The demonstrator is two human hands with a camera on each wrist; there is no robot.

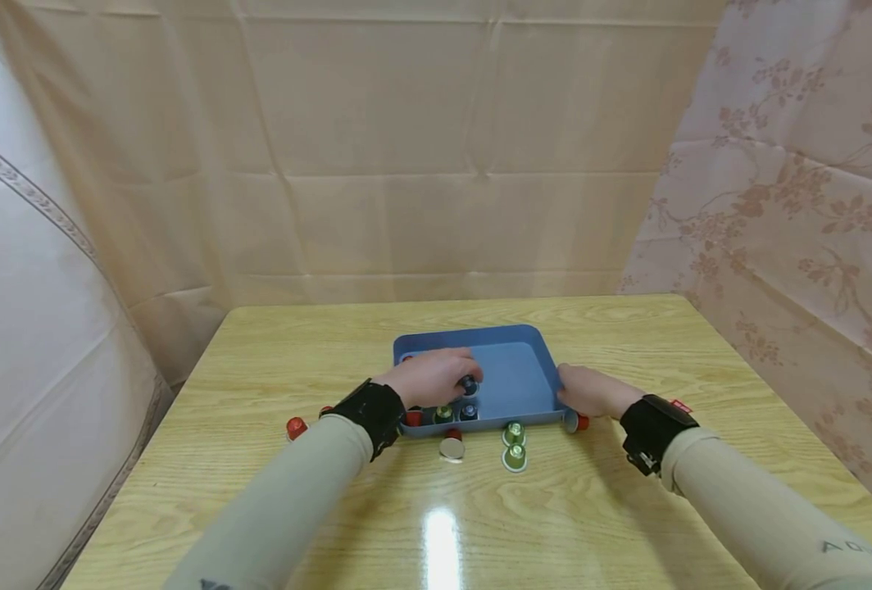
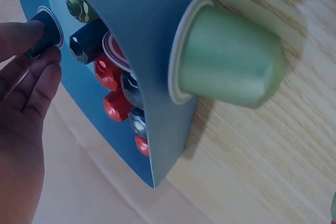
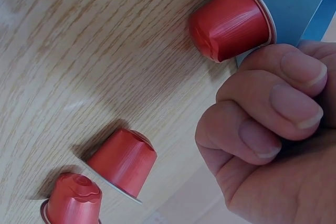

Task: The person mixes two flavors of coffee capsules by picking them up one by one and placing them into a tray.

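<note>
Over a blue tray [image 1: 513,377], my left hand [image 1: 436,377] pinches a dark coffee capsule [image 2: 48,31] between thumb and fingers. Below it, red, green and dark blue capsules lie inside the tray along its near and left sides; a green one [image 1: 443,414] and a dark blue one [image 1: 469,411] show by the near wall. My right hand [image 1: 591,392] grips the tray's right wall, its fingers curled; the thumb is hidden in the right wrist view. Beside those fingers, a red capsule [image 3: 231,22] lies on its side against the tray's outside.
Two green capsules [image 1: 515,457] and a pale-lidded red capsule [image 1: 451,447] are in front of the tray. Another red capsule [image 1: 297,428] sits left of it, partly near my forearm. Two more red capsules [image 3: 123,163] appear on the wooden table [image 1: 554,516] in the right wrist view.
</note>
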